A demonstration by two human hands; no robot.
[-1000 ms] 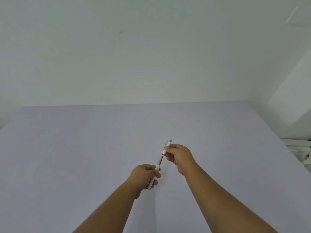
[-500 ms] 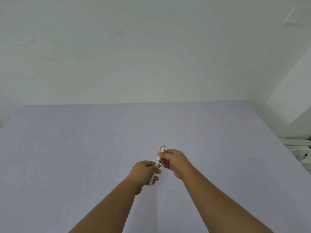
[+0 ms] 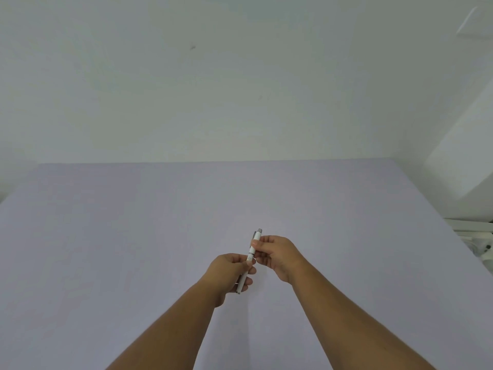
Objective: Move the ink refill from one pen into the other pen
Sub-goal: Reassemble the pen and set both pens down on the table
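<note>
both hands hold one white pen (image 3: 251,253) in the air above a pale lilac bench (image 3: 106,249), the pen running on a slant from its lower end near the person up to a grey cap end farther away. the left hand (image 3: 229,273) has its grip clamped on the lower half of the barrel: thumb and forefinger pinch it just below the middle, the other fingers curl under it, and the barrel's open lower tip juts out just beneath the little finger. the right hand (image 3: 277,255) has its grip clamped on the upper half, thumb and forefinger tips pressed to the barrel just above the left hand's pinch, so the two grips sit just beside each other, nearly touching. the grey cap end and a short white length stand clear above the right grip; a narrow grey ring shows on the barrel between the two grips. whether the halves are joined tight or slightly parted at that ring is too small to tell. the refill itself cannot be seen, hidden inside the barrel or by the fingers. both forearms reach in from the lower edge. beyond the bench rises a plain white wall (image 3: 240,89), and some white fittings (image 3: 477,236) show past the bench's right edge, well apart from the right grip.
</note>
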